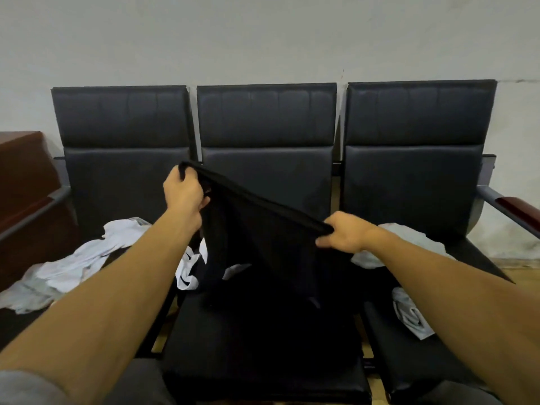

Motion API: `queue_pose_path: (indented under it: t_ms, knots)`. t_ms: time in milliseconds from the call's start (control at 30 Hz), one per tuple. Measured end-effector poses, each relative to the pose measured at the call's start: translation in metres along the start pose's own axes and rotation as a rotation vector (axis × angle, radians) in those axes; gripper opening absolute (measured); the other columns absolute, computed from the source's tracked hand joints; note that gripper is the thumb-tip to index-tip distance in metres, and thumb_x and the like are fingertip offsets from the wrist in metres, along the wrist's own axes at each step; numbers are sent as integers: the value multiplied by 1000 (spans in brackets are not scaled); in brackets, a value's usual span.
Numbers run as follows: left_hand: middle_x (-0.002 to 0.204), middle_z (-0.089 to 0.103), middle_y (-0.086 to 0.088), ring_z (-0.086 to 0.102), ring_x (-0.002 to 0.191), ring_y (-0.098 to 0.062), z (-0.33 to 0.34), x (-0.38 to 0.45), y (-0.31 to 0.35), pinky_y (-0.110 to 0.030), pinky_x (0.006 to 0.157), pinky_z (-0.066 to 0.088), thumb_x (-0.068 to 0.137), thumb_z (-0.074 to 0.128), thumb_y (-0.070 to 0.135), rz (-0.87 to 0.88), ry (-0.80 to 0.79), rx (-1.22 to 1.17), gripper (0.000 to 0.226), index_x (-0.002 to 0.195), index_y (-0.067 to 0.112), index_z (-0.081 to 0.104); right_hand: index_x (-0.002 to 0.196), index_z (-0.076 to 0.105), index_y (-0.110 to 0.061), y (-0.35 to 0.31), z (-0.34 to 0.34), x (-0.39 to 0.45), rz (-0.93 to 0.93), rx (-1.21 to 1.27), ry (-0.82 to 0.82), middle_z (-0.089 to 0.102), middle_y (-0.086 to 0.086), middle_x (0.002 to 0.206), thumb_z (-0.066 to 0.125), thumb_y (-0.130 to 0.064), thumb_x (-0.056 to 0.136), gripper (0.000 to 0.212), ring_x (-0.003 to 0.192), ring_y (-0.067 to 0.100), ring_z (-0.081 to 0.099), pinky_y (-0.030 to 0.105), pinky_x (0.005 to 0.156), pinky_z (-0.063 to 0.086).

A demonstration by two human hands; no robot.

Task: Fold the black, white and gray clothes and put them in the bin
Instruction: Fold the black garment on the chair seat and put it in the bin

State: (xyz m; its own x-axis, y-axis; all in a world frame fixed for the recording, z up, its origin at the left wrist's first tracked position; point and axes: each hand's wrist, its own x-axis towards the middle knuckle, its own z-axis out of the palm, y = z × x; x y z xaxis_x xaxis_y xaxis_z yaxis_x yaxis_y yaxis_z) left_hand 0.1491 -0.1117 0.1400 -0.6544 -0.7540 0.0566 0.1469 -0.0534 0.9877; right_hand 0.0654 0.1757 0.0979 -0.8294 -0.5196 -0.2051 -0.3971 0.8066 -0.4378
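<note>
Black garment (263,252), gripped by both hands, unlabelled

plain black cloth garment (263,244) | crumpled white cloth garments (84,264) | white garment with black swoosh mark (188,273) | pale grey-white cloth piece (412,317) | black padded leather seats (266,118) | reddish-brown wooden cabinet (23,171) | off-white wall (263,33)
</note>
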Motion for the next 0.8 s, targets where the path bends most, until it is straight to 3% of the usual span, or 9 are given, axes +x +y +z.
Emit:
queue_pose_path:
  t_ms: [133, 200, 300, 367, 433, 500, 600, 700, 800]
  knots:
    - [93, 72, -10, 65, 84, -25, -12, 22, -15, -42, 70, 57, 100, 61, 20, 129, -169, 316, 15, 89, 25, 70, 96, 69, -26, 6, -5, 7, 40, 201, 282, 70, 0, 92, 68, -35, 95, 9, 83, 15, 66, 32, 71, 48]
    - [99, 75, -19, 66, 82, -29, -18, 27, -16, -42, 73, 57, 96, 67, 12, 127, -448, 514, 12, 92, 19, 76, 97, 74, -18, 6, -8, 9, 17, 279, 97, 75, 3, 95, 73, -33, 92, 16, 91, 20, 71, 34, 81, 55]
    - [103, 75, -19, 70, 94, -32, -19, 27, -19, -44, 91, 54, 94, 63, -1, -75, -1018, 747, 23, 98, 14, 79, 104, 78, -18, 1, -5, 6, 68, 230, -467, 78, 5, 103, 80, -30, 87, 21, 97, 24, 75, 46, 96, 57]
    - [102, 75, -14, 72, 95, -35, -8, 30, -26, -52, 94, 56, 90, 63, 5, 25, -1206, 1065, 28, 98, 26, 79, 104, 78, -21, -5, -2, 16, 121, 148, -629, 78, 3, 103, 78, -25, 89, 16, 94, 23, 75, 47, 95, 57]
    - [96, 76, -3, 73, 89, -32, 8, 46, -40, -52, 88, 59, 85, 58, 10, 289, -1052, 1194, 34, 88, 40, 75, 103, 77, -23, -8, -7, 38, 88, -39, -480, 76, 4, 107, 71, -21, 92, 13, 99, 26, 71, 46, 96, 56]
    - [101, 75, -2, 71, 92, -30, 21, 70, -32, -49, 86, 58, 90, 55, 8, 403, -635, 1081, 37, 85, 41, 70, 110, 70, -25, -7, -27, 58, 93, -155, -29, 69, 6, 116, 58, -18, 96, 20, 104, 33, 64, 42, 89, 55]
    - [116, 70, -16, 63, 108, -44, 24, 104, 22, -50, 93, 52, 96, 55, 14, 500, -119, 950, 25, 110, 27, 71, 121, 61, -23, -5, -87, 66, 159, -36, 666, 65, 14, 115, 49, -17, 98, 27, 103, 43, 61, 40, 75, 44]
    - [109, 69, -20, 62, 102, -47, 11, 122, 80, -53, 86, 50, 98, 56, 14, 662, 3, 1043, 21, 114, 17, 70, 123, 60, -21, -5, -138, 61, 149, -32, 880, 65, 15, 113, 49, -11, 96, 31, 96, 42, 60, 42, 74, 44]
    - [110, 70, -19, 63, 102, -45, -6, 122, 111, -52, 86, 50, 93, 58, 6, 788, -13, 1084, 27, 114, 17, 70, 125, 61, -19, -11, -162, 47, 115, -83, 951, 60, 13, 111, 52, -7, 96, 33, 86, 34, 53, 39, 70, 39]
